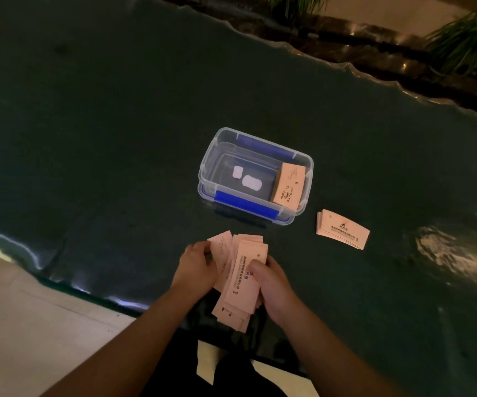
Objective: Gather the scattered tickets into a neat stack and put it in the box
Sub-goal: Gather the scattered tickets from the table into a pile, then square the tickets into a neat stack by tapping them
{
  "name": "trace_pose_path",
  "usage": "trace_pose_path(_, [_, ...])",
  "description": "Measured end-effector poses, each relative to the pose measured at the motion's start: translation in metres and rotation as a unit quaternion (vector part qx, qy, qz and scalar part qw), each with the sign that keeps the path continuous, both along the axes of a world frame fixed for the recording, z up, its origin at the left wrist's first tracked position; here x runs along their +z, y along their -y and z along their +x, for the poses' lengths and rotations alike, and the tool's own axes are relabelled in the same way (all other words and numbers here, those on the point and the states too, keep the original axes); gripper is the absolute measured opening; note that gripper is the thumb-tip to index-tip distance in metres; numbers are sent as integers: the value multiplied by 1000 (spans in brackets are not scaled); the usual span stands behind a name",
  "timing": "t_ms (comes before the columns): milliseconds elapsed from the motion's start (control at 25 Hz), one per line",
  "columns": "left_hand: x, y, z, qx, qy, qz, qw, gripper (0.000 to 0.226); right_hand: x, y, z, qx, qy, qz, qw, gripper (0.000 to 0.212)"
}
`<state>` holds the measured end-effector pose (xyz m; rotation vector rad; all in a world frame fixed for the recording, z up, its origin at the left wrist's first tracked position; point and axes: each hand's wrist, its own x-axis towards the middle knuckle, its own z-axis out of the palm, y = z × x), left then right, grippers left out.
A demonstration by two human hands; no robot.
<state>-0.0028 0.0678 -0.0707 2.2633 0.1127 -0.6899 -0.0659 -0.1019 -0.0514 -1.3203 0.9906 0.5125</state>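
Tickets (241, 277) in a loose, uneven bundle sit between both hands at the near edge of the dark green tabletop (102, 138), their ends fanned out and not squared. The left hand (195, 266) curls its fingers around the bundle's left side, and the right hand (271, 285) grips the right side with the thumb lying over the top ticket's printed face. Just beyond the hands stands the clear plastic box (256, 176) with blue latches, open, with a tan stack (289, 186) leaning inside against its right end and two white labels showing on its floor. A second small pile of tickets (342, 229) lies flat on the tabletop just right of the box, apart from it. Plants (460, 41) grow past the tabletop's far edge.
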Motion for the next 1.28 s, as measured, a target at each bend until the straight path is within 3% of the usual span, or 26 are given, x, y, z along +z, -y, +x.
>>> trace_pose_path(160, [10,4,2,92,-78,-85,989,42,0,-25,7,0,-2,-71,997,35])
trace_pose_path(360, [19,2,8,99,-151,-141,973,52,-7,-49,15,11,-1,-129,992,47])
trace_pose_path(480, [23,2,12,90,-168,-159,969,40,-8,-46,25,-26,-23,-96,995,39])
trace_pose_path(680, [23,-2,23,61,-205,-154,965,50,-11,-59,39,-78,-39,-43,995,54])
trace_pose_path(960, [36,-12,50,99,-324,-206,918,48,14,-71,61,-56,-26,-5,998,50])
trace_pose_path(1120, [57,-13,61,110,-313,-295,896,37,49,-53,63,-31,80,44,995,53])
trace_pose_path(1280, [81,20,65,118,-283,-370,877,32,75,-20,57,-79,165,36,982,33])
